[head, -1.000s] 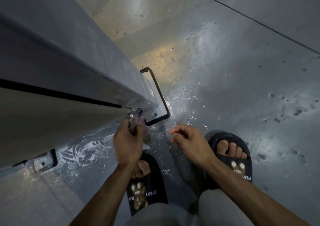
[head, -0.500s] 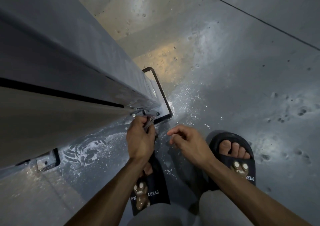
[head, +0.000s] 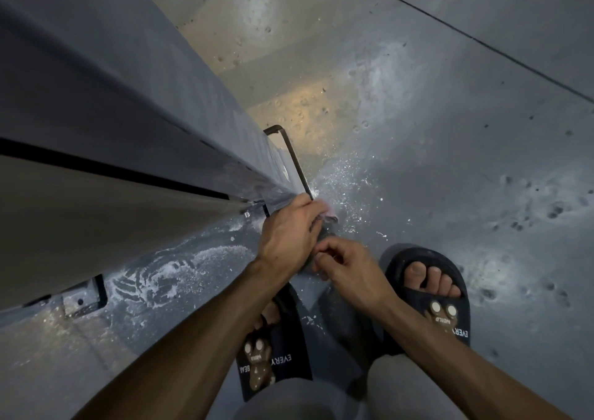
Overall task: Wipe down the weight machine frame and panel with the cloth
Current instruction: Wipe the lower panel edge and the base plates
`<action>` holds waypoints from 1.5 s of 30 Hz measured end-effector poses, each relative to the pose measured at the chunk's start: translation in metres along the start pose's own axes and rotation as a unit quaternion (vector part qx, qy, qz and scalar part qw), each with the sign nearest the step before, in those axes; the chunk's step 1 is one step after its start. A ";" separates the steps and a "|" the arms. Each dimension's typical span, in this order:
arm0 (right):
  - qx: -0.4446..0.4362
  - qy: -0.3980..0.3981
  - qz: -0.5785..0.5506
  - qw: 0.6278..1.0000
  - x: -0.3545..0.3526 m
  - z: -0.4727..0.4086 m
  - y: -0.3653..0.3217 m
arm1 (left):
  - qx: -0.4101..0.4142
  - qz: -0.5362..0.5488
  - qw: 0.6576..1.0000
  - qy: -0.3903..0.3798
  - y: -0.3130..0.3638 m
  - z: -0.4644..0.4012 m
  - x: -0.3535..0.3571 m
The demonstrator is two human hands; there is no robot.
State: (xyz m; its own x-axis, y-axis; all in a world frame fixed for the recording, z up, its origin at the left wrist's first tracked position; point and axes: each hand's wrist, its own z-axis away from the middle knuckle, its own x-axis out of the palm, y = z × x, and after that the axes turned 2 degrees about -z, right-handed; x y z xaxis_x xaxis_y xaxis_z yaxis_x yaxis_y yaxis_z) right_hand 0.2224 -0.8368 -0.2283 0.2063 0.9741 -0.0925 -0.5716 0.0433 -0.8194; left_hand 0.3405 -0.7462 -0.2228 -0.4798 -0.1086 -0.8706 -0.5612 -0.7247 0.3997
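I look straight down the grey frame [head: 180, 149] of the weight machine and its paler panel [head: 96, 213] to the floor. My left hand [head: 289, 230] grips a small pinkish-grey cloth [head: 328, 218] at the foot of the frame, beside the base plate [head: 291, 162] with its dark rim. My right hand [head: 350, 268] has come up against the left one, and its curled fingers pinch the cloth's lower end. Most of the cloth is hidden by the two hands.
The grey floor [head: 450, 162] is wet, with foam and white specks around the frame's foot. A second bolted foot plate [head: 83, 297] sits at the lower left. My feet in black slides [head: 430, 294] stand just below the hands.
My left hand has slid right along the frame's foot with the cloth, to the base plate's corner. My right hand has moved in from hanging free and taken hold of the cloth.
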 end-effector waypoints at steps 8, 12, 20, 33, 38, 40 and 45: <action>0.015 -0.003 -0.006 1.000 -0.004 0.002 -0.002 | 0.016 -0.213 0.973 -0.085 0.022 -0.011 -0.010; 0.027 -0.004 0.003 1.000 -0.009 0.004 -0.007 | 0.035 -0.257 0.960 -0.106 0.031 -0.018 -0.021; 0.035 -0.011 -0.012 0.999 -0.006 0.005 -0.003 | 0.039 -0.243 0.963 -0.112 0.027 -0.015 -0.018; 0.073 0.017 -0.183 0.980 0.001 -0.005 -0.008 | -0.024 0.001 0.999 0.040 -0.012 0.034 -0.017; 0.104 -0.011 -0.321 0.941 0.014 -0.013 -0.029 | -0.053 0.028 0.995 0.080 -0.008 0.061 -0.021; 0.113 -0.021 -0.362 0.925 0.018 -0.017 -0.033 | -0.051 0.033 0.995 0.080 -0.006 0.065 -0.023; 0.123 0.035 -0.400 0.908 0.021 -0.023 -0.029 | -0.047 0.165 0.985 0.014 -0.006 0.070 -0.028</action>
State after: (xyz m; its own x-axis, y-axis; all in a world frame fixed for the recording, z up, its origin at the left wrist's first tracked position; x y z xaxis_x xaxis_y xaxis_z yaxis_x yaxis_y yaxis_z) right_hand 0.2615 -0.8226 -0.2194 0.6778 0.5935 0.4339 -0.3751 0.7867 -0.4903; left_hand 0.3102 -0.6906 -0.1808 -0.6060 -0.3676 -0.7055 -0.3118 -0.7061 0.6358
